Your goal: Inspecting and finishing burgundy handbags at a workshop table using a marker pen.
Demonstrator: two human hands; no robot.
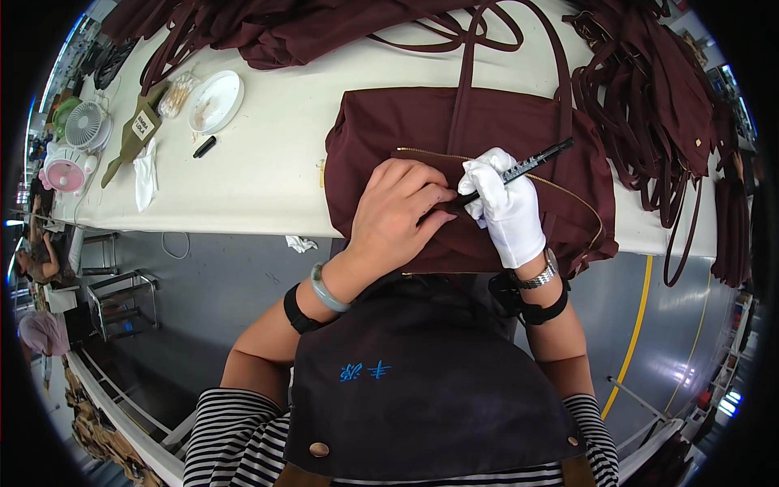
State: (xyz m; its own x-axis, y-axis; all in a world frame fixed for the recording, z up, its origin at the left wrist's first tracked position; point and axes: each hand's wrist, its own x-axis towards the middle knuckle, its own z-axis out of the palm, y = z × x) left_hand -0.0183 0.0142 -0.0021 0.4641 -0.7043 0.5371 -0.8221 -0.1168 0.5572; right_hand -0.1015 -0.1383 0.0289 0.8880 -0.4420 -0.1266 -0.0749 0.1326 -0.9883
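A dark maroon bag [454,146] lies flat at the near edge of the bench [276,162], its handles running toward the far edge and a gold zip curving across its front. The left hand [402,215], bare, presses flat on the bag near the bench's near edge, fingers close together and bent, tips against the fabric beside the pen's point. The right hand [507,203], in a white glove, has its fingers closed around a black pen [519,172], which slants up toward the right edge, its tip on the bag just beside the left fingertips.

Toward the left end of the bench sit a white plate [216,101], a small clear packet [175,96] with pale contents just beside it, a short black cap-like piece [204,147], and an olive strap with a rectangular white label [143,126]. A white cloth [146,172] lies below the label. Two small fans [77,146], one white, one pink, stand at the left corner. More maroon bags and straps [649,89] are heaped along the far and right edges.
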